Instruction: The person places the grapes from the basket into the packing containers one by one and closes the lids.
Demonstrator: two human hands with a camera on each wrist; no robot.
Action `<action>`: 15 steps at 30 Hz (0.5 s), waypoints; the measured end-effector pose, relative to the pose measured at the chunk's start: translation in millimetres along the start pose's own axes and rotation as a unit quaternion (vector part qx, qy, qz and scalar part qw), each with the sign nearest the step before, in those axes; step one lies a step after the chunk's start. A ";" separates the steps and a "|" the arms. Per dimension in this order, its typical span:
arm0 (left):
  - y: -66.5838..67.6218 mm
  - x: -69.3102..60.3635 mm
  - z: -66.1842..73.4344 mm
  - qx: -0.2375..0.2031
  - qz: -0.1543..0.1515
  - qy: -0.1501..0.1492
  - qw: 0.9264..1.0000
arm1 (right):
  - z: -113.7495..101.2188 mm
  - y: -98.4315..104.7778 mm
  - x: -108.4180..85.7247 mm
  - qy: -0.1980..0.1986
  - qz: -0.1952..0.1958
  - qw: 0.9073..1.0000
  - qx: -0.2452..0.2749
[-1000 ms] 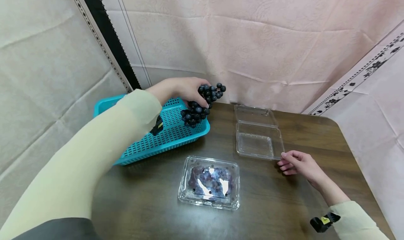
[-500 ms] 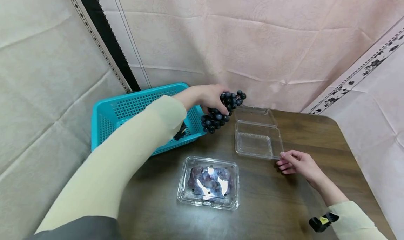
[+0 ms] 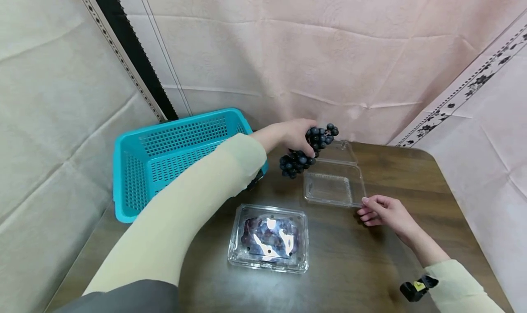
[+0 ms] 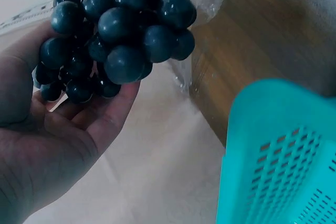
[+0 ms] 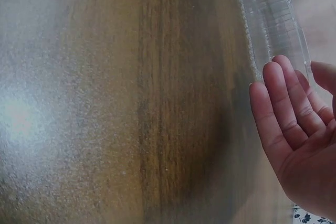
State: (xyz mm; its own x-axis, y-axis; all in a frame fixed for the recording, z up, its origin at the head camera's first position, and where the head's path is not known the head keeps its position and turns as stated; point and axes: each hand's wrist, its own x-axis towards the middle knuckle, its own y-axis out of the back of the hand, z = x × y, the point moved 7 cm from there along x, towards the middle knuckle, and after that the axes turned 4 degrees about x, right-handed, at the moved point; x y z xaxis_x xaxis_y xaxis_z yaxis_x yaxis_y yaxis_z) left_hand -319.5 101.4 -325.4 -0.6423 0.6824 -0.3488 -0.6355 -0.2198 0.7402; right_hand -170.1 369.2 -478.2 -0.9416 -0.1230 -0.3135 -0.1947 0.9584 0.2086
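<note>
My left hand (image 3: 297, 135) grips a bunch of dark grapes (image 3: 299, 162) in the air, right of the blue basket and partly over the left side of an open clear plastic box (image 3: 329, 188). In the left wrist view the fingers and thumb of the left hand (image 4: 63, 124) curl round the grapes (image 4: 126, 30). The thumb and fingers of my right hand (image 3: 384, 213) pinch the box's near right corner. The right wrist view has the right hand (image 5: 302, 124) at the box's clear edge (image 5: 257, 30).
A blue perforated basket (image 3: 181, 141) stands at the left; its inside shows no fruit where visible, part being behind the sleeve. A closed clear box (image 3: 268, 237) with dark purplish fruit lies at the table's front middle. Cloth hangs behind and beside the wooden table (image 3: 346, 262).
My left hand has carried the grapes rightward, from over the basket to beside and partly over the open box. The right hand stays at the box's corner.
</note>
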 end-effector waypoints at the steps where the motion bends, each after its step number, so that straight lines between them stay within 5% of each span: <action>1: -2.1 3.3 1.5 0.005 0.004 0.000 1.000 | 0.2 0.1 -0.2 0.000 0.002 1.000 0.000; 15: -28.5 40.1 26.4 0.089 0.073 -0.074 0.991 | 0.6 -1.8 -2.7 -0.004 0.014 1.000 0.009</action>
State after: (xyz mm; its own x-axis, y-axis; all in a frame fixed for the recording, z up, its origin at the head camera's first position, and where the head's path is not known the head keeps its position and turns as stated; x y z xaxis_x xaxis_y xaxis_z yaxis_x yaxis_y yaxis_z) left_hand -315.8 153.5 -345.3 -0.6433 0.7504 -0.1520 -0.4458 -0.2057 0.8712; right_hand -167.0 368.1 -478.3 -0.9443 -0.0950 -0.3150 -0.1637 0.9661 0.1996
